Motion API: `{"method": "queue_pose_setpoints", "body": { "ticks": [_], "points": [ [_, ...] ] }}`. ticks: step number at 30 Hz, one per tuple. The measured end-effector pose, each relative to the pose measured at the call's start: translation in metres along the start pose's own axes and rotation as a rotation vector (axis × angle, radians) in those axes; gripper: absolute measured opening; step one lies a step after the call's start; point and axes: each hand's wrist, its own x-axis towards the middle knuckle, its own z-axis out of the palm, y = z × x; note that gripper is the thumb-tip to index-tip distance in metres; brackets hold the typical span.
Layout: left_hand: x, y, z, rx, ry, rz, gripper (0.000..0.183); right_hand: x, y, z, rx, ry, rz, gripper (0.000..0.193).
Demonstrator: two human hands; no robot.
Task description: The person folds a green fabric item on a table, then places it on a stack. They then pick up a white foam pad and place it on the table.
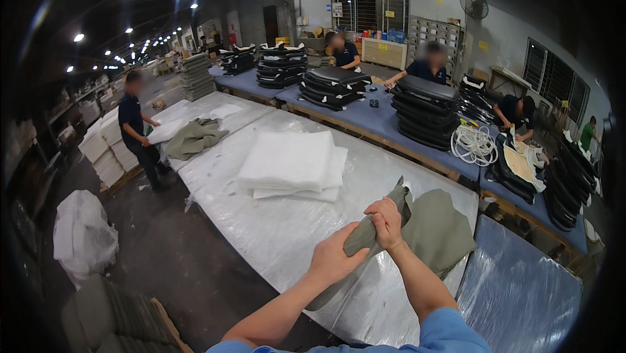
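Both my hands grip a bunched, roll-shaped olive-grey fabric cover (360, 238) above the plastic-wrapped table (287, 235). My left hand (336, 256) is closed around its nearer part, thumb along the side. Farther up the roll, my right hand (386, 222) is closed over it, close to the loose upper end. More of the cloth hangs below my left forearm. Flat on the table, right of my hands, lies another olive-grey fabric piece (440, 229). Beyond my hands sits a stack of white padding sheets (290, 161).
Olive-grey cushions (114, 314) are stacked at the lower left, near a white plastic bag (85, 235). A person (135, 131) handles white sheets beside crumpled olive cloth (195, 138). Blue tables hold black cushion stacks (424, 115) and coiled white cord (474, 144); several people work there.
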Motion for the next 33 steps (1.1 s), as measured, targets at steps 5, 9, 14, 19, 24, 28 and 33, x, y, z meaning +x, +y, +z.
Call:
{"method": "queue_pose_setpoints", "body": {
  "ticks": [5, 9, 14, 19, 24, 28, 33],
  "points": [
    [0.011, -0.007, 0.000, 0.015, -0.055, 0.150, 0.063, 0.011, 0.019, -0.012, -0.055, -0.055, -0.049, 0.024],
    [0.014, -0.002, -0.002, 0.032, -0.082, 0.092, 0.061, 0.013, 0.025, -0.012, -0.049, -0.081, 0.001, 0.022],
    [0.008, 0.004, 0.016, 0.156, 0.219, 0.192, 0.058, 0.007, 0.028, -0.026, -0.145, 0.010, 0.051, 0.024],
    [0.016, -0.021, 0.028, 0.184, 0.246, 0.316, 0.054, -0.008, 0.012, -0.038, -0.151, -0.009, 0.022, 0.026],
    [0.019, -0.027, 0.022, 0.140, 0.210, 0.373, 0.039, -0.011, -0.029, -0.040, -0.213, -0.114, -0.251, 0.045],
    [0.025, -0.029, 0.022, 0.122, 0.206, 0.395, 0.027, -0.011, -0.028, -0.040, -0.254, -0.128, -0.326, 0.046],
    [0.031, -0.027, 0.027, 0.117, 0.186, 0.372, 0.020, -0.006, -0.025, -0.036, -0.234, -0.108, -0.290, 0.040]
  ]
}}
